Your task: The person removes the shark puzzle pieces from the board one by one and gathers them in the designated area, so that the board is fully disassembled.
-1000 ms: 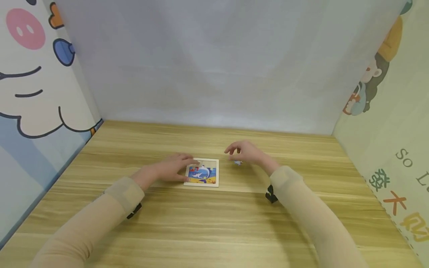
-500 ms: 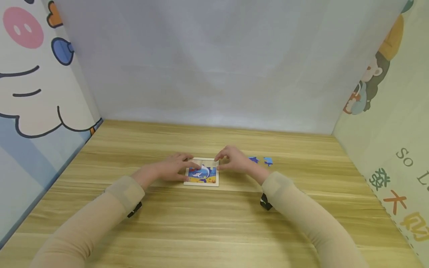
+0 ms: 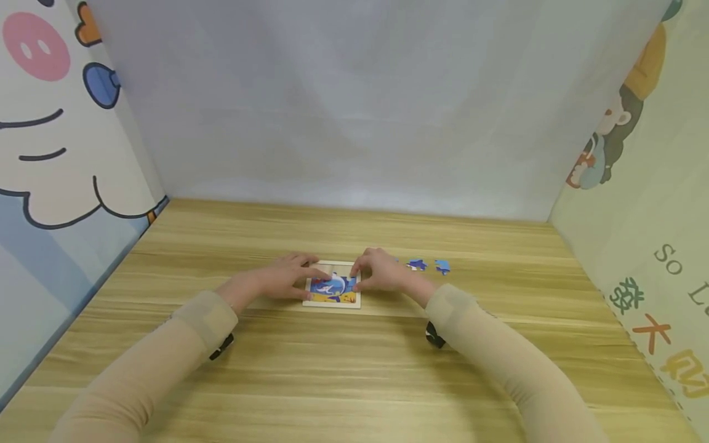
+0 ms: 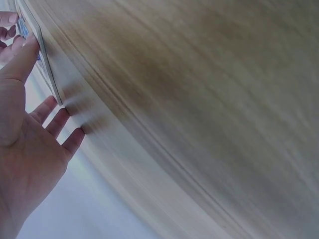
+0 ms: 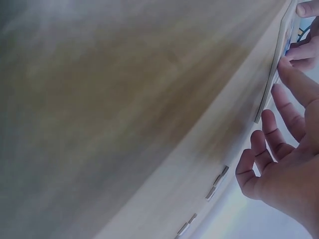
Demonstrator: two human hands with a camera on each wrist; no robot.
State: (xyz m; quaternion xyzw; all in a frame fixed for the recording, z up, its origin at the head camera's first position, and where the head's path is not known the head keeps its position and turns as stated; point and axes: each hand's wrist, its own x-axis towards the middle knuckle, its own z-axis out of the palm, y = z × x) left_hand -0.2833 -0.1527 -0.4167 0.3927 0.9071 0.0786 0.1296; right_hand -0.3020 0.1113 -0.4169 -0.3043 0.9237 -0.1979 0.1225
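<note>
observed sea-creature puzzle [image 3: 338, 288] flat on wooden table [image 3: 332, 369], set in white frame [image 3: 332, 305] with pale backing [image 3: 336, 269] showing near top. noted left hand [image 3: 282, 277] released, straight-fingered, over frame's left side; right hand [image 3: 381, 271] masking its right edge. cannot tell whether grasping a piece. noted loose blue pieces [image 3: 442, 266] further right. read "so", "發", "大" on right-hand printed cloth [image 3: 620, 246].

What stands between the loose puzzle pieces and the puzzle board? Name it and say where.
The right hand stands in the way, at the right edge of the puzzle board, with the loose puzzle pieces beyond it. No other obstacle shows between them.
</note>
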